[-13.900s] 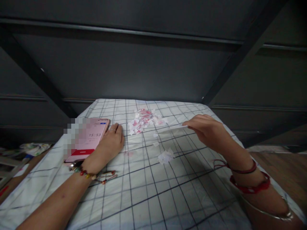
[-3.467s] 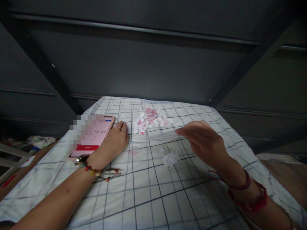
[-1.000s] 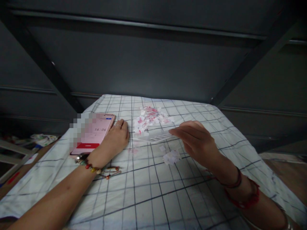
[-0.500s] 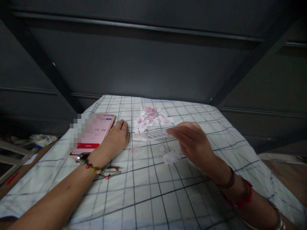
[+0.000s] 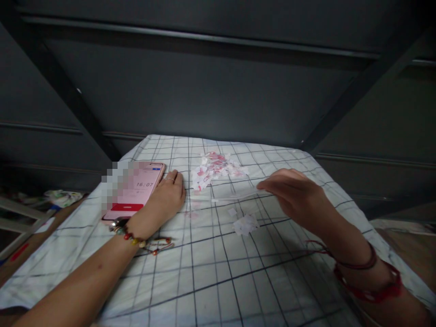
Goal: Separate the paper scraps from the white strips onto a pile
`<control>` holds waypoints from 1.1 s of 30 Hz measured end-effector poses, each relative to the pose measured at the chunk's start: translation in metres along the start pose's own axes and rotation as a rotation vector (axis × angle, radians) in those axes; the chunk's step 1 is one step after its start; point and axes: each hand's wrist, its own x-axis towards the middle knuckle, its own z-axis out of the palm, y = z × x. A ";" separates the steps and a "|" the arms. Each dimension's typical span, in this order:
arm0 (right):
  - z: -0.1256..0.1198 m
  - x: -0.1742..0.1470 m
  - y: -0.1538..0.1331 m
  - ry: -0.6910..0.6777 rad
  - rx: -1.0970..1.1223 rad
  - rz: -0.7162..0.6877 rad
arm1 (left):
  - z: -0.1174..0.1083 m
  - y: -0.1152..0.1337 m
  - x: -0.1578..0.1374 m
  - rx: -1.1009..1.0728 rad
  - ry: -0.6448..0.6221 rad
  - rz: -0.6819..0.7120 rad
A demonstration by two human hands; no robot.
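My right hand (image 5: 294, 195) pinches one end of a clear plastic slotted strip (image 5: 235, 196), whose exact kind I cannot make out. The strip is seen almost edge-on, pointing left above the checked cloth (image 5: 211, 281). Behind it lies a heap of small white and pink paper scraps (image 5: 216, 168). Nearer to me, below the strip, sits a smaller pile of whitish scraps (image 5: 245, 224), with a single scrap (image 5: 232, 212) beside it. My left hand (image 5: 167, 196) rests on the cloth, fingers stretched out and holding nothing, right next to a pink phone (image 5: 131, 193).
The cloth covers a table that stands against a dark panelled wall (image 5: 204, 86). At the far left are a white frame (image 5: 20, 227) and a crumpled bag or cloth (image 5: 63, 197) low down. Faint pink patches (image 5: 192, 211) mark the tablecloth.
My right hand has moved right and slightly up with the plastic strip, which has turned from showing its slots to nearly edge-on. My left hand stays put. The phone's display went from 16:06 to 16:07.
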 end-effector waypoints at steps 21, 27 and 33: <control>0.023 0.017 -0.025 0.079 -0.164 -0.110 | -0.002 0.001 0.001 0.049 -0.025 0.005; 0.007 0.009 -0.010 0.098 -0.121 -0.047 | -0.002 0.002 0.001 0.037 -0.011 -0.007; 0.011 0.007 -0.012 0.131 -0.114 -0.047 | -0.001 0.001 0.000 0.019 -0.001 0.013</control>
